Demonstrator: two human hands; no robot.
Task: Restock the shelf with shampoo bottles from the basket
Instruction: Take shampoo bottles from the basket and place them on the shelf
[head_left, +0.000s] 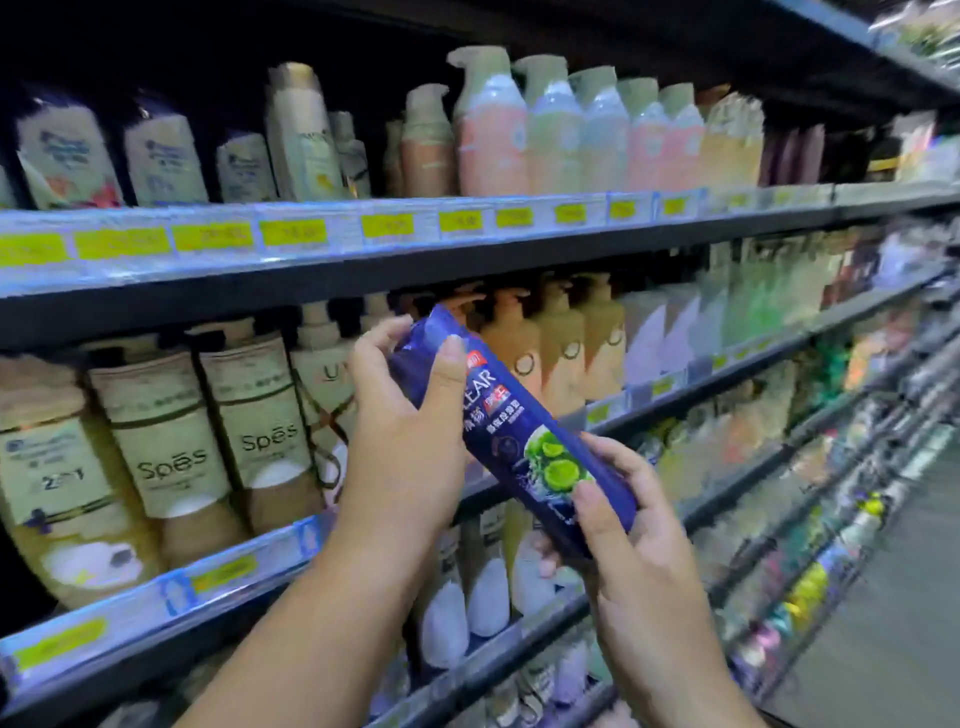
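A dark blue shampoo bottle (511, 423) with white lettering and a green lime picture is tilted in front of the middle shelf (244, 564), its top pointing up-left toward the shelf. My left hand (405, 441) grips its upper part, thumb across the front. My right hand (631, 540) holds its lower end, thumb on the label. The basket is out of view.
Beige pump bottles (171, 452) fill the middle shelf at left, peach ones (561, 358) behind the blue bottle. The upper shelf (415, 228) carries more bottles and yellow price tags. White bottles (488, 587) stand on the shelf below. The aisle floor (898, 597) runs off to the right.
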